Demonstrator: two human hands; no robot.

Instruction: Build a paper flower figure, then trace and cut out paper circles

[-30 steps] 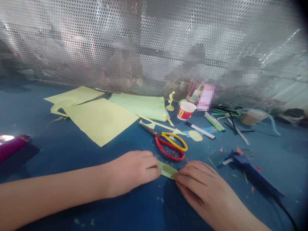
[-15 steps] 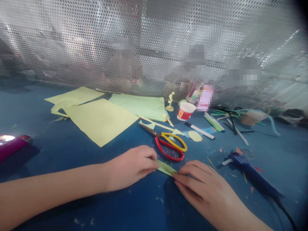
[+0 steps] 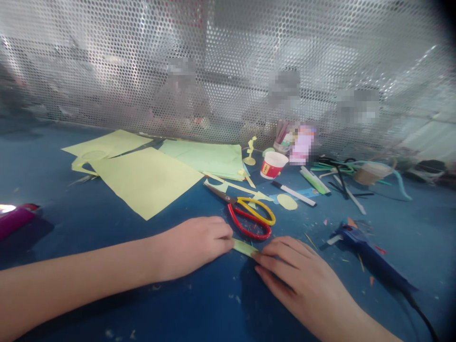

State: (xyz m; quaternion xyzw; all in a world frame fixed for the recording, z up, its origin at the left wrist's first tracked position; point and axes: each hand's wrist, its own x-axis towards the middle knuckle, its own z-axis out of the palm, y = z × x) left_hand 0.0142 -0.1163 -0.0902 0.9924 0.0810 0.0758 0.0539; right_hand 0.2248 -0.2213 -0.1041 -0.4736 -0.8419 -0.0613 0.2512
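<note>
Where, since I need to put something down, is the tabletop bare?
The blue tabletop looks mostly bare between the purple object and large yellow sheet, and on the near side of the left hand. Crowded: around the scissors, white marker and paper cup; scraps lie around the blue tool.

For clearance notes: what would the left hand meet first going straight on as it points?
The green paper strip against the left hand; past that, probably the right hand, though depth is unclear.

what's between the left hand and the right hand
A green strip spans the gap between the left hand and the right hand, its ends at their fingers; the head view shows this.
</note>
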